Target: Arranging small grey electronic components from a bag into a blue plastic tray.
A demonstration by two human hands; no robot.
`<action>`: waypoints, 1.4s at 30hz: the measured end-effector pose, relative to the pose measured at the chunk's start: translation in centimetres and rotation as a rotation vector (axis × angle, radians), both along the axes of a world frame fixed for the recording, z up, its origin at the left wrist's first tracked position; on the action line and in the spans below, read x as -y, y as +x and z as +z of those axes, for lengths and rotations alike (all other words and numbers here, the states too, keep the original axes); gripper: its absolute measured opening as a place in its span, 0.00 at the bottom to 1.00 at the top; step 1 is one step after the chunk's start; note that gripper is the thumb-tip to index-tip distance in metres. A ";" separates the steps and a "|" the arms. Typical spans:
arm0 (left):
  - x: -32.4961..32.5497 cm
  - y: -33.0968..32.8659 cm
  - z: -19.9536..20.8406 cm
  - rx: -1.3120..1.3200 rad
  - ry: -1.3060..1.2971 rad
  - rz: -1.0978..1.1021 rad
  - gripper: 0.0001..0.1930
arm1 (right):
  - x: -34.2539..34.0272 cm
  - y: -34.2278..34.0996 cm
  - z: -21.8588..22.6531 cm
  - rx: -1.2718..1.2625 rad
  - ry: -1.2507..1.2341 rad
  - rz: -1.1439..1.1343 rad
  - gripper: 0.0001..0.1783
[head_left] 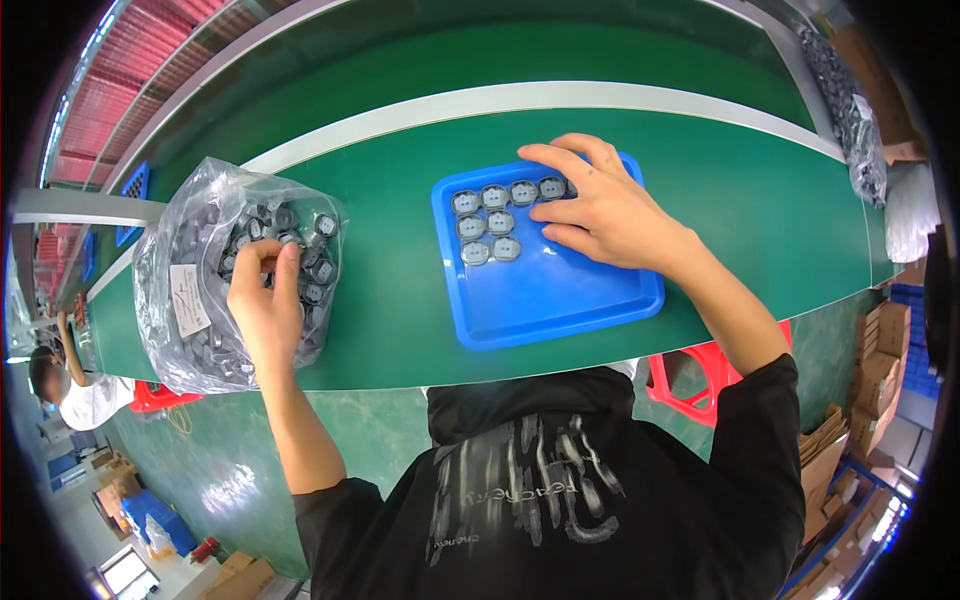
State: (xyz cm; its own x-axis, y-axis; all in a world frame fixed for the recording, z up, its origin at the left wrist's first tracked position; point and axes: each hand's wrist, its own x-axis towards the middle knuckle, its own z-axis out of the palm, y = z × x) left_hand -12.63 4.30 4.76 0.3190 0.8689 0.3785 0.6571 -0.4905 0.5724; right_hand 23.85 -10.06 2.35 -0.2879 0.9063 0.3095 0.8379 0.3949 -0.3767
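A clear plastic bag full of small grey and black plastic parts lies open on the left of the table. My left hand is at the bag's mouth among the parts, its thumb and forefinger bent together in a pinch; whatever they grip is hidden. To the right is a shallow blue tray. Rows of the same rounded parts fill its far left area, each with a grey face up. My right hand hovers over the tray's far right part, fingers spread around the end of the far row, which it partly covers.
The green table has a pale raised strip along its far side. A red stool stands by the near edge. Another bag of dark parts is at the far right. At the far left sits another person.
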 end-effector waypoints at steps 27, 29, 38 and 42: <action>8.9 1.6 -4.9 0.076 -0.092 -0.279 0.24 | -16.1 -16.8 -0.6 0.116 -0.124 0.223 0.14; 9.0 1.8 -5.5 0.001 -0.033 -0.285 0.25 | -14.7 -16.9 0.0 0.028 -0.008 0.176 0.14; 9.1 1.3 -5.7 0.090 -0.052 -0.275 0.20 | -9.8 -13.9 -1.5 0.264 0.047 0.108 0.18; 9.5 0.9 -6.1 0.006 0.012 -0.278 0.18 | -9.8 -12.1 0.3 0.247 -0.130 0.120 0.16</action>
State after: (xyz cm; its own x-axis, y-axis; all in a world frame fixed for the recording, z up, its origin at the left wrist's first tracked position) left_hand -11.78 -5.18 -1.39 0.5422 0.7437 0.3910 0.4929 -0.6584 0.5688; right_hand 11.78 -0.24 2.63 -0.4478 0.8885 0.1001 0.8606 0.4586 -0.2216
